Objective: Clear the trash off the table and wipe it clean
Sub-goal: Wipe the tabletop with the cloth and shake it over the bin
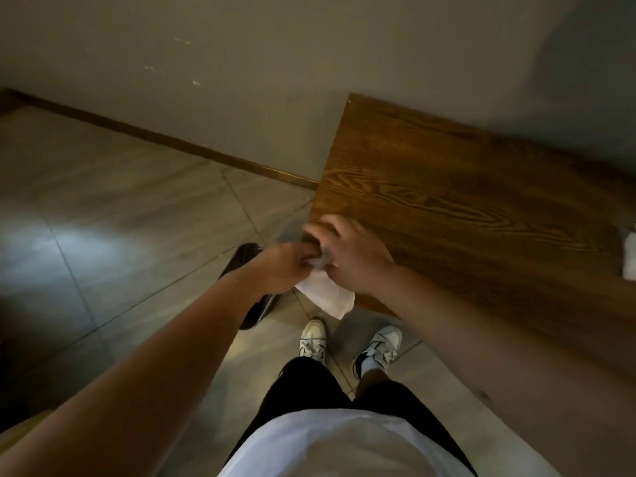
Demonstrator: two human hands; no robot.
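A brown wooden table (464, 208) fills the right side, its left end near me. At its near left corner my left hand (285, 266) and my right hand (354, 256) meet, fingers closed together on a white cloth (327, 296) that hangs down off the table edge. A small pale crumpled bit shows between the fingers; what it is I cannot tell. A black trash bin (247, 259) stands on the floor just under my left wrist, mostly hidden by the arm. Another white crumpled thing (629, 256) lies at the right edge of the table, cut off by the frame.
The table's far side runs along a grey wall (275, 80). Grey floor tiles (120, 218) spread to the left, with a brown skirting board along the wall. My feet in white shoes (347, 346) stand close to the table's corner.
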